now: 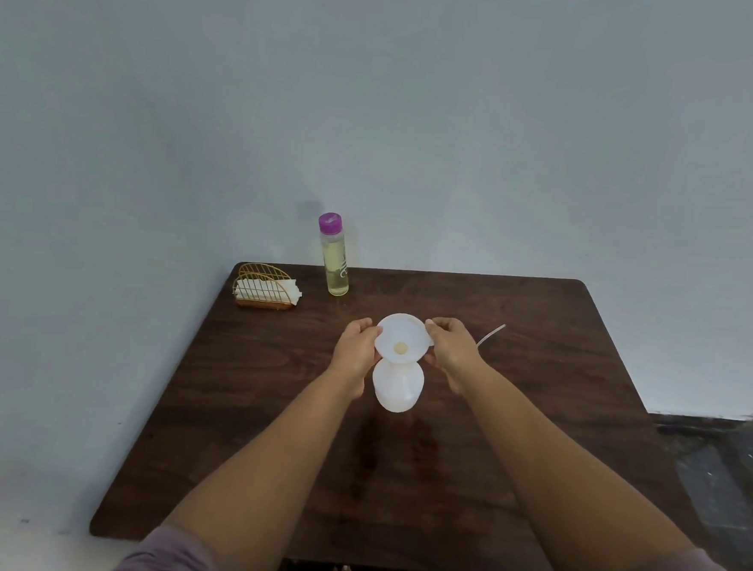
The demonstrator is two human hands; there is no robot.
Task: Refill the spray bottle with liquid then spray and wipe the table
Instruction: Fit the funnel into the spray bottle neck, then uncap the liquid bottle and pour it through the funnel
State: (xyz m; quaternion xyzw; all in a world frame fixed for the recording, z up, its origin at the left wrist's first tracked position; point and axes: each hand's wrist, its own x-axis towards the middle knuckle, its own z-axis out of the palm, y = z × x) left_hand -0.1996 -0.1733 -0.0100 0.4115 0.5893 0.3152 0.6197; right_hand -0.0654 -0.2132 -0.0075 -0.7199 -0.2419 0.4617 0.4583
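Note:
A white translucent spray bottle body (396,387) stands open-necked at the middle of the brown table (264,456). A white funnel (402,336) sits in its neck. My left hand (354,348) holds the funnel's left rim. My right hand (450,350) pinches the right rim between thumb and fingers. A clear bottle of yellowish liquid with a purple cap (334,255) stands at the table's far edge. The spray head's thin tube (491,333) pokes out behind my right hand; the head itself is hidden.
A gold wire holder with white napkins (265,288) sits at the far left corner. A pale wall rises behind the table. Dark floor lies to the right. My feet show under the near edge.

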